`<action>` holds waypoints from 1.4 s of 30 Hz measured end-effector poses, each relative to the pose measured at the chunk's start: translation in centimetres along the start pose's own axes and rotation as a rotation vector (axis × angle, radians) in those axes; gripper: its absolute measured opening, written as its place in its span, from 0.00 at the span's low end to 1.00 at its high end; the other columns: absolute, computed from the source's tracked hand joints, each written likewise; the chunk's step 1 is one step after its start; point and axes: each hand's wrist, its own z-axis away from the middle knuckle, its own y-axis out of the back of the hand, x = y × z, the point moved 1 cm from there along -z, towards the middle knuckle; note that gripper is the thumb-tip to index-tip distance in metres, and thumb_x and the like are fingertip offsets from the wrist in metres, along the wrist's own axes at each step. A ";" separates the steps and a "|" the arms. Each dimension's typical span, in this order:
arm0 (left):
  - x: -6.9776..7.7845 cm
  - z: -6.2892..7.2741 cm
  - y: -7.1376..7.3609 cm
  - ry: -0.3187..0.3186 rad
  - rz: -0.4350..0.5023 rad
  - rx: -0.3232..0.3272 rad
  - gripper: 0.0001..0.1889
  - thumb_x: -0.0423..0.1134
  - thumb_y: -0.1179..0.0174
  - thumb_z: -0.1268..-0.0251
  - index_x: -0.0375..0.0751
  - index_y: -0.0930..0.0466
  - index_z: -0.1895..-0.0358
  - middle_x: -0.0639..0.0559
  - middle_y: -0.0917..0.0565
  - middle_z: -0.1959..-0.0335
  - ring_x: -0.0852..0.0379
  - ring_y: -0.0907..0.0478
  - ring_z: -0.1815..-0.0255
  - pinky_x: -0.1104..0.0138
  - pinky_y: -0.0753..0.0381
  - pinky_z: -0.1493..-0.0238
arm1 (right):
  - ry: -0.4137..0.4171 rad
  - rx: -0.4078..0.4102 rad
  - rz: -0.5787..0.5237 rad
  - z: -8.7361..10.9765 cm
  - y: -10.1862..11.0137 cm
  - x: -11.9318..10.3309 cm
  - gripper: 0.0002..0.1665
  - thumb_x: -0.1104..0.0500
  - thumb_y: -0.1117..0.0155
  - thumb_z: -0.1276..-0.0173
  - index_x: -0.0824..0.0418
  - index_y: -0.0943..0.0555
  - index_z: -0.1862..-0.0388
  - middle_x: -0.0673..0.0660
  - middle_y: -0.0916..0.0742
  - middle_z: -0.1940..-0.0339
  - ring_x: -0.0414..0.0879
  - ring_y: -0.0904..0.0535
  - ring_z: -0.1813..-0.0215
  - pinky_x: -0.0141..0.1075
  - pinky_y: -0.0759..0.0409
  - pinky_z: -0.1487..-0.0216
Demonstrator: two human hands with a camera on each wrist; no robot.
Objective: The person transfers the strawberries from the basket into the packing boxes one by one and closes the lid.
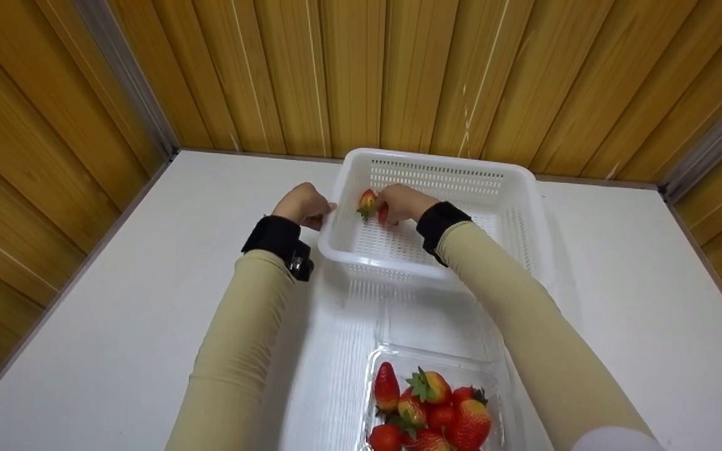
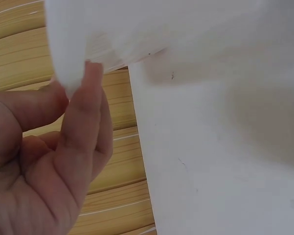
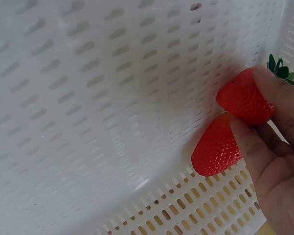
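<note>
My left hand (image 1: pixel 306 203) pinches the left rim of a white perforated plastic basket (image 1: pixel 392 266) between thumb and fingers; the left wrist view shows this pinch on the basket rim (image 2: pixel 66 54) close up. Inside the basket, my right hand (image 1: pixel 405 202) holds a red strawberry (image 3: pixel 245 98) with green leaves between its fingers and thumb. A second strawberry (image 3: pixel 215 149) lies right beside it, partly covered by the thumb in the right wrist view. From the head view, one strawberry (image 1: pixel 367 200) shows left of the hand, near the basket's left wall.
A clear plastic box (image 1: pixel 436 357) with several strawberries (image 1: pixel 439 416) stands at the front of the white table (image 1: pixel 116 326), below the basket. Its transparent lid (image 1: pixel 430 319) lies toward the basket. Wood-look panels (image 1: pixel 348 75) rise behind and at both sides.
</note>
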 end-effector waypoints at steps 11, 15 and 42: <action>0.0 0.2 0.7 -0.006 0.023 -0.019 0.21 0.37 0.45 0.22 0.25 0.25 0.36 0.43 0.16 0.64 0.61 0.20 0.76 0.61 0.13 0.40 | 0.040 0.083 0.005 1.3 2.8 -0.3 0.15 0.73 0.32 0.41 0.70 0.14 0.54 0.63 0.13 0.60 0.49 0.25 0.59 0.37 0.24 0.52; -0.3 0.0 0.9 -0.017 0.060 -0.014 0.19 0.36 0.43 0.23 0.25 0.22 0.39 0.48 0.19 0.69 0.63 0.21 0.78 0.64 0.11 0.48 | 0.060 0.119 0.016 2.0 4.0 0.0 0.14 0.74 0.34 0.40 0.72 0.15 0.54 0.65 0.13 0.60 0.51 0.24 0.57 0.40 0.22 0.49; -5.5 9.5 4.2 -0.443 0.055 0.156 0.19 0.40 0.49 0.20 0.29 0.24 0.38 0.34 0.15 0.51 0.62 0.18 0.64 0.76 0.15 0.60 | 0.240 0.315 0.002 16.5 7.0 -0.8 0.23 0.69 0.29 0.34 0.70 0.19 0.41 0.67 0.16 0.42 0.61 0.20 0.39 0.55 0.18 0.36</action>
